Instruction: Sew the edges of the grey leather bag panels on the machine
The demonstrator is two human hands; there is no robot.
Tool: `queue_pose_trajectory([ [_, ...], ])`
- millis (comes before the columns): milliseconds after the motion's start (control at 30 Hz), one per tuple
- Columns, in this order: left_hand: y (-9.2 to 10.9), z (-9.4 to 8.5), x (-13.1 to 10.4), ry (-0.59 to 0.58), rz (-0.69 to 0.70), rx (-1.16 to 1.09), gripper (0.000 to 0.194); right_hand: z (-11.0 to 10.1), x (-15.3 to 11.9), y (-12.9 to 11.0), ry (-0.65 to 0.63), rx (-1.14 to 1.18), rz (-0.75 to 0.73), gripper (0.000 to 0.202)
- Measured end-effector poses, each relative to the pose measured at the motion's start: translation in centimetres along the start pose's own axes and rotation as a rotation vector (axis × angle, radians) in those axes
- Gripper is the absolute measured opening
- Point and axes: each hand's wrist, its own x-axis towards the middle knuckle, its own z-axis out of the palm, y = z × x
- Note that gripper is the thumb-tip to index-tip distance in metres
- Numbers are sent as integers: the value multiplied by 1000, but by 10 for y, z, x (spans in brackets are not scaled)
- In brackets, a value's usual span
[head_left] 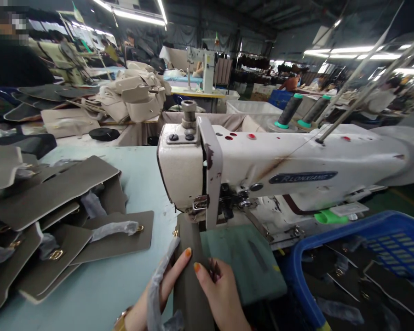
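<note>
A big white sewing machine [283, 170] fills the middle and right of the frame. It sits on a pale blue table [138, 174]. In the lower right is a blue basket [382, 239] with dark pieces inside. On the left of the frame lies a pile of grey bag flaps [55, 207], some with gold clasps and clear wrap; they are spread out, likely so each one is easy to grab.

A long grey strip [189, 271] runs from the bottom middle of the frame up under the head of the machine. It lies straight, likely so the seam goes straight.

The left hand [165, 280] comes in from the bottom, palm down, fingers together and flat against the left edge of the strip. A bit of clear plastic wrap [155, 289] lies over it. The right hand [221, 289] rests on the right edge, fingers close together, one pointing up at the needle. Both hands press the strip; neither is closed around it.
</note>
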Motion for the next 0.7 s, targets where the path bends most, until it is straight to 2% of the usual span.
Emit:
queue_pose_trajectory([
  [67, 10, 8, 1, 20, -61, -78, 50, 1, -1, 1, 49, -117, -57, 38],
  [200, 11, 7, 0, 100, -76, -53, 50, -5, 0, 0, 15, -129, -86, 39],
  [333, 18, 6, -3, 91, -131, -55, 50, -8, 3, 0, 30, -89, -75, 41],
  [533, 28, 13, -5, 74, -219, -184, 63, -4, 3, -6, 45, -143, -93, 39],
  [700, 27, 6, -12, 64, -78, 42, 60, -4, 2, -5, 42, -160, -79, 39],
])
